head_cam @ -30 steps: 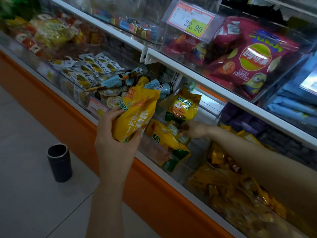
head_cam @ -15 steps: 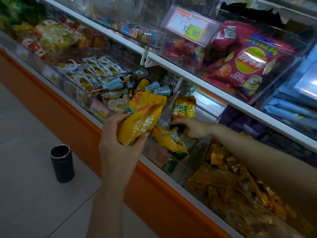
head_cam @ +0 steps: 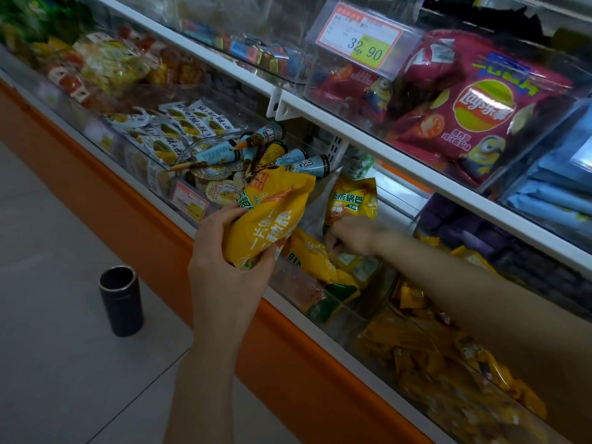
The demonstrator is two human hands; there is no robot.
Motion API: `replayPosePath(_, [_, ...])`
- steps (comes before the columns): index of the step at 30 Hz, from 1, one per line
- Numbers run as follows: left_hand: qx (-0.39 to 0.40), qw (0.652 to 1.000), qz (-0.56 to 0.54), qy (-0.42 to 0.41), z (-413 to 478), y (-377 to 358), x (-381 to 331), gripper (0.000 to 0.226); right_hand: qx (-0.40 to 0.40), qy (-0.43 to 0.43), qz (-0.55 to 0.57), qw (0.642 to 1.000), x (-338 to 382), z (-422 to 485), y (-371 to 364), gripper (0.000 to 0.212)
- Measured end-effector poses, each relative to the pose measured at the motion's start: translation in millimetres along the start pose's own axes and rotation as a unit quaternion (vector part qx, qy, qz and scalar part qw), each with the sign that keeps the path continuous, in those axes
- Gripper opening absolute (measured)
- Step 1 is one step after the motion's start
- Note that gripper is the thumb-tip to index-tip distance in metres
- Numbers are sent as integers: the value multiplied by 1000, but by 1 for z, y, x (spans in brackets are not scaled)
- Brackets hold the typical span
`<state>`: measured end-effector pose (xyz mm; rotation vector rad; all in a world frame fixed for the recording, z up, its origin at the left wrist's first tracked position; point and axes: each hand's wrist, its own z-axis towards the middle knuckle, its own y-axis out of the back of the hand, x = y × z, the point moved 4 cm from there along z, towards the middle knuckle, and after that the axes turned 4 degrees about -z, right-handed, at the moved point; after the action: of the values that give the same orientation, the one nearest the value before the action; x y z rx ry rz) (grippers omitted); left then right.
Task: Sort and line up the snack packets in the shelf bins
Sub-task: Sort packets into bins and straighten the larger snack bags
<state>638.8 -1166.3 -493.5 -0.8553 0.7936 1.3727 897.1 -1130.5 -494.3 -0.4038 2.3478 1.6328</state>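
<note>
Shelf bin (head_cam: 290, 280): left hand (head_cam: 224, 267), right hand (head_cam: 352, 235) grip packets (head_cam: 269, 219).

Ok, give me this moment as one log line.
left hand: holds yellow packet in front of bin | right hand: grips base of standing packet inside bin | stage: sorting under way

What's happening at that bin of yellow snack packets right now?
Sorting is mid-way. The left hand holds a yellow packet up in front of the clear bin. The right hand reaches into that bin and seems to grip the bottom of an upright packet at the back. The loose packets below it lie tilted, not yet lined up.
</note>
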Motion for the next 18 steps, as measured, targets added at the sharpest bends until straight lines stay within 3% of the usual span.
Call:
replayPosePath(4, [-1, 1000, 3, 11, -1, 0, -3, 56, -117, -63, -51, 990, -8, -12, 14, 15])
replayPosePath(7, [-9, 1000, 7, 8, -2, -1, -8, 55, -226, -132, 51, 964, -17, -35, 23, 12])
replayPosePath(11, [-27, 999, 13, 16, -2, -2, -12, 54, -303, -194, 165, 918, -15, -69, 38, 17])
replayPosePath(18, [-30, 999, 39, 21, -9, -5, -28, 52, -426, -188, 231, 854, 19, -129, 55, 4])
